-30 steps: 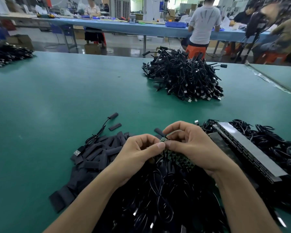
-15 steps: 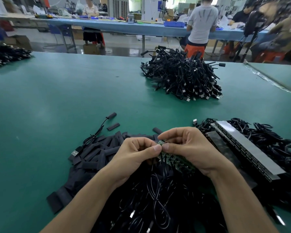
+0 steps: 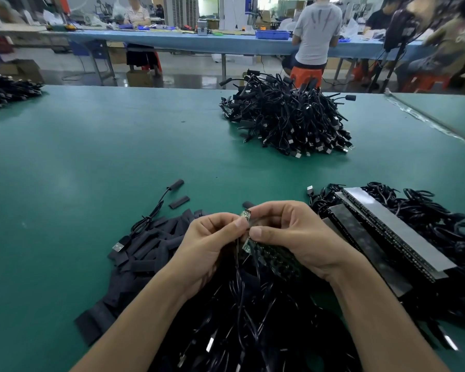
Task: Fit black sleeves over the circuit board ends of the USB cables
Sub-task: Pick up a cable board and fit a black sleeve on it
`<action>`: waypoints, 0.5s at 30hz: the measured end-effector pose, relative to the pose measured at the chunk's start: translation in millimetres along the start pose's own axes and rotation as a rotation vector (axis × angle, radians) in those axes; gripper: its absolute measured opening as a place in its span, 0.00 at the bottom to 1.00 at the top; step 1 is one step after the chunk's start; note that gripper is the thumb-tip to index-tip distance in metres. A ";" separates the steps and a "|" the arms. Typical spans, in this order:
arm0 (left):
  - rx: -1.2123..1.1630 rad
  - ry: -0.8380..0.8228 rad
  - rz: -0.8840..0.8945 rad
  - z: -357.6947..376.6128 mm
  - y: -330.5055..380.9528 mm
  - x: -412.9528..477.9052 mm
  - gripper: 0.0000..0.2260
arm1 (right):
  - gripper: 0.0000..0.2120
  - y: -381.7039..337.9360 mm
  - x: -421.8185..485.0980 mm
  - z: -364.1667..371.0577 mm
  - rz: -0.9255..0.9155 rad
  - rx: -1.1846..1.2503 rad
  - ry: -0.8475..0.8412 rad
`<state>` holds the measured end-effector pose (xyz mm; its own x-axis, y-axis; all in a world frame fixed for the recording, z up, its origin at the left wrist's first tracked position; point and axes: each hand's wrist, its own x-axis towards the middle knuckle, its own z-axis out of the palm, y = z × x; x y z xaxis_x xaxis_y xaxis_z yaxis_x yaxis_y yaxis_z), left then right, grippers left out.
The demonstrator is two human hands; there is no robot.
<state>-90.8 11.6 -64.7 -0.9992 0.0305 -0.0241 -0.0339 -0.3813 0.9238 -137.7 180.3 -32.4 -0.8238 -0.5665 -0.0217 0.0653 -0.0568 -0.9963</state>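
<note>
Pinching one small circuit board [image 3: 247, 214] between the thumbs and curled fingers of our left hand [image 3: 210, 245] and right hand [image 3: 293, 232], we hold it over the tangle of USB cables [image 3: 247, 318], just right of the heap of black sleeves [image 3: 151, 251] on the green table [image 3: 91, 162].

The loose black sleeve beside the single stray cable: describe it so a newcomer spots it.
On the green table, find the heap of black sleeves left of the left hand. Just beyond its far edge one sleeve lies alone on bare green; the sleeve beside it trails a cable, this one does not.
</note>
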 end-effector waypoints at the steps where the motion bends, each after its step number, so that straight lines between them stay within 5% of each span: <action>1: -0.014 -0.002 0.006 0.2 0.1 0.3 0.07 | 0.11 -2.8 -0.9 -1.3 0.022 -0.074 0.009; 8: -0.050 0.154 0.128 2.9 17.0 1.8 0.09 | 0.13 -14.8 -4.3 0.7 0.104 -1.076 0.155; 11: 0.110 0.295 0.194 -5.1 40.1 2.8 0.06 | 0.15 -13.5 -5.5 12.3 0.098 -1.248 0.242; 15: 0.294 0.338 0.149 -20.0 57.3 3.5 0.08 | 0.12 -11.0 -3.3 23.1 -0.148 -1.204 0.243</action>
<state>-96.6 -28.6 -19.5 -0.9444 -0.3263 0.0391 0.0686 -0.0793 0.9945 -122.8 163.8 -19.5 -0.8707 -0.4447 0.2103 -0.4909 0.7577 -0.4301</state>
